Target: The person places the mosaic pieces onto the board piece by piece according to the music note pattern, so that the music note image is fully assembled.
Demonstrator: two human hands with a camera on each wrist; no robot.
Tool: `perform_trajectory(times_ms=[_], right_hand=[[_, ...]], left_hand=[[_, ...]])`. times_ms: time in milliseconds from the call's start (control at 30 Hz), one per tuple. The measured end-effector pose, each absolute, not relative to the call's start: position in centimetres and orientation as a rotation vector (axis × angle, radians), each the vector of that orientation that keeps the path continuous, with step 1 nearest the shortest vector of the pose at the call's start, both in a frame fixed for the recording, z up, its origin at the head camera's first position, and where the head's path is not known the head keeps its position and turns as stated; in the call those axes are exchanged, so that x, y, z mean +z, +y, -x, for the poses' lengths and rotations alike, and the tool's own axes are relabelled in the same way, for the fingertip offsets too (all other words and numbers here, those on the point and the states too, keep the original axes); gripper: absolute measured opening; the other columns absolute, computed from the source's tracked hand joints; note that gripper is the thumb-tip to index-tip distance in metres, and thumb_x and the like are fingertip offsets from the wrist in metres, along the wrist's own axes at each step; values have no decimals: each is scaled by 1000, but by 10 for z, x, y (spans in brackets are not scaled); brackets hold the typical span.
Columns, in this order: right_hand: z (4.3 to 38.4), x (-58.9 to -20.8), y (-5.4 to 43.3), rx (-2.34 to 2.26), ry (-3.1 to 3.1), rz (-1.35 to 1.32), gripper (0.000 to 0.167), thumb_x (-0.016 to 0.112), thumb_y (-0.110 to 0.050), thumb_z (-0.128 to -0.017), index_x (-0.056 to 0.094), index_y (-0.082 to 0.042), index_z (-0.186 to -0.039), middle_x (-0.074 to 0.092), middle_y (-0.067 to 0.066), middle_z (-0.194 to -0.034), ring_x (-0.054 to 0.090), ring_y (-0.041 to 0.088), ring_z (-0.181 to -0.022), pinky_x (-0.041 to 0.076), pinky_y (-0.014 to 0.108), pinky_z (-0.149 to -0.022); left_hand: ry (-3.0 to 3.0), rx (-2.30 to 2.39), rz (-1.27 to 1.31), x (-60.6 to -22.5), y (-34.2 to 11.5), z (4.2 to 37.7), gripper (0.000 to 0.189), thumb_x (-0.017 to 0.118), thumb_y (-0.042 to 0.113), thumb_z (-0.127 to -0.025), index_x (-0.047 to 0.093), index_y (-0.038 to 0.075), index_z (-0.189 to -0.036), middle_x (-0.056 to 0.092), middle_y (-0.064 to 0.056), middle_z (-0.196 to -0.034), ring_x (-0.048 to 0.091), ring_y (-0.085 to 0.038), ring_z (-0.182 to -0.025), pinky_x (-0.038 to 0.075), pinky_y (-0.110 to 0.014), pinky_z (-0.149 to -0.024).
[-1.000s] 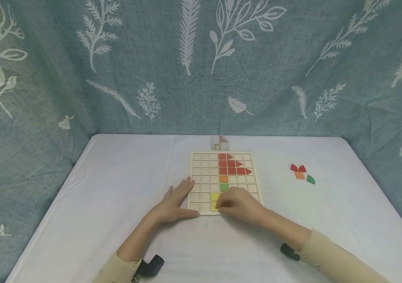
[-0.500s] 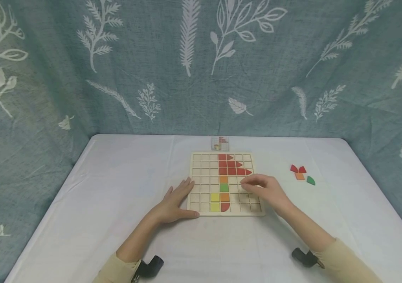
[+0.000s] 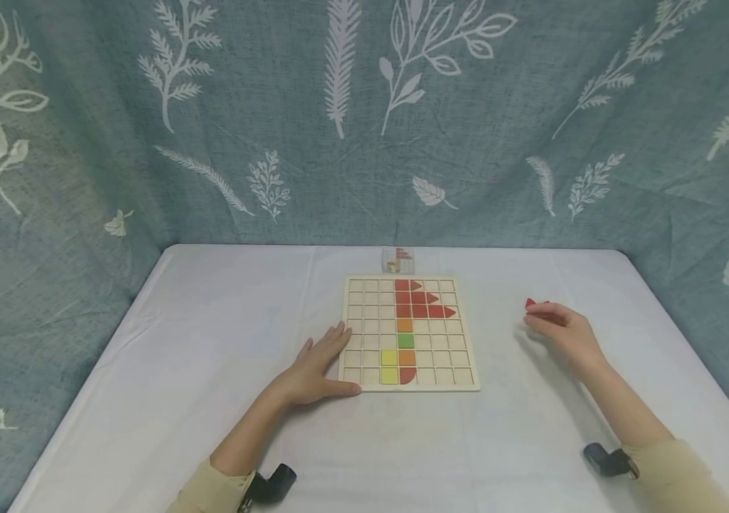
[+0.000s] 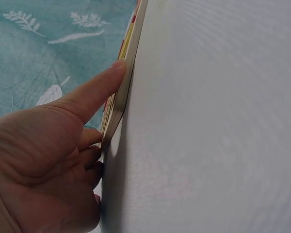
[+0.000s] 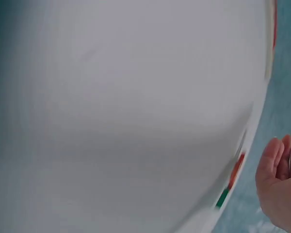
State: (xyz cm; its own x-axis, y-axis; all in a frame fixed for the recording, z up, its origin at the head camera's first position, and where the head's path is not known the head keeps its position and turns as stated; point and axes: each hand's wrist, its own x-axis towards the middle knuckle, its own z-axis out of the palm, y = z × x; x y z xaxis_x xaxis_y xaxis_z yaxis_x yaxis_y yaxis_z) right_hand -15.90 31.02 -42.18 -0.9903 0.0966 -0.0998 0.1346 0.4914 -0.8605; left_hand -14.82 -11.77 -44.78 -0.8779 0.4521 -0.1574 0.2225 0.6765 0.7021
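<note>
A wooden grid board [image 3: 364, 313] lies on the white table, bearing a pattern of red, orange, green and yellow tiles. My left hand [image 3: 316, 367] rests spread at its lower left corner, thumb along the front edge and fingertips on the left side. In the left wrist view the thumb [image 4: 99, 90] presses the board's edge. To the right, my right hand [image 3: 566, 333] hovers with loosely bent fingers over the loose tiles. A red tile [image 3: 529, 303] peeks past the fingertips; the others are hidden there. The right wrist view shows an orange tile [image 5: 236, 172] and a green tile [image 5: 222, 198] below the hand.
A small pattern card [image 3: 398, 261] lies just behind the board. Teal cloth with white leaf prints [image 3: 364, 128] hangs behind and at the sides of the table. A black camera [image 3: 274, 484] is strapped at the left wrist, another [image 3: 608, 459] at the right.
My right hand has left the board's lower part and moved right to the loose tiles, uncovering an orange tile and a red quarter-round on the board. The left hand stays still.
</note>
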Motion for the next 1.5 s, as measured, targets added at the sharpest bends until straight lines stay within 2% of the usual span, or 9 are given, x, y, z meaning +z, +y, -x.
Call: perform_trajectory(times_ms=[67, 133, 200, 300, 533, 867, 1100, 1300, 1500], right_hand=[[163, -422, 321, -1443, 2738, -221, 51, 65, -37, -94, 58, 0, -129, 62, 7, -125, 56, 5, -107, 47, 14, -81], [167, -422, 330, -1315, 2797, -218, 49, 65, -36, -94, 59, -1, -128, 60, 17, -127, 57, 18, -108, 48, 18, -77], [171, -424, 336, -1204, 2842, -205, 45, 65, -33, -95, 60, 0, -125, 59, 22, -126, 57, 29, -109, 50, 22, -74], [177, -427, 343, -1088, 2884, -193, 39, 65, -26, -94, 61, 0, -122, 60, 25, -122, 55, 35, -106, 50, 24, -70], [183, -429, 347, -1026, 2916, -125, 33, 67, -16, -92, 63, 1, -119, 60, 26, -117, 53, 36, -104, 49, 27, -68], [185, -430, 346, -952, 2922, -102, 35, 69, -18, -91, 62, 1, -119, 60, 27, -118, 54, 38, -104, 49, 28, -70], [180, -427, 337, -1000, 2973, -48, 37, 74, -25, -88, 66, 1, -112, 68, 20, -104, 60, 31, -94, 49, 26, -65], [174, -427, 306, -1290, 2831, -31, 46, 73, -34, -89, 64, -1, -121, 62, 18, -126, 61, 29, -108, 51, 24, -78], [171, -429, 266, -1487, 2659, -6, 45, 73, -33, -88, 64, -5, -122, 66, 10, -118, 62, 21, -107, 48, 29, -86]], left_hand=[[2571, 1020, -533, -447, -118, 147, 98, 79, 38, -79, 25, 2, -153, 14, -12, -162, 5, -28, -149, -6, -49, -118], [2568, 1024, -531, -447, -118, 147, 98, 79, 38, -79, 25, 2, -153, 14, -12, -162, 5, -28, -149, -6, -49, -118], [2567, 1027, -530, -446, -117, 147, 98, 79, 38, -79, 26, 2, -153, 14, -12, -162, 5, -28, -149, -6, -49, -118], [2566, 1031, -527, -446, -117, 147, 98, 79, 38, -79, 26, 2, -153, 14, -12, -162, 5, -27, -149, -6, -49, -118], [2563, 1038, -530, -448, -117, 147, 98, 79, 38, -79, 26, 3, -153, 14, -11, -162, 5, -27, -149, -6, -49, -118], [2572, 1034, -527, -449, -117, 148, 98, 79, 37, -79, 26, 3, -154, 15, -11, -162, 5, -27, -149, -5, -49, -118], [2571, 1028, -517, -449, -117, 147, 99, 80, 38, -78, 26, 4, -154, 15, -11, -162, 5, -26, -149, -6, -49, -119], [2580, 1018, -502, -451, -117, 149, 101, 80, 41, -77, 26, 5, -154, 15, -10, -162, 5, -25, -149, -6, -48, -119], [2578, 1023, -507, -450, -117, 148, 101, 80, 40, -77, 26, 4, -154, 15, -11, -162, 5, -26, -149, -5, -49, -119]])
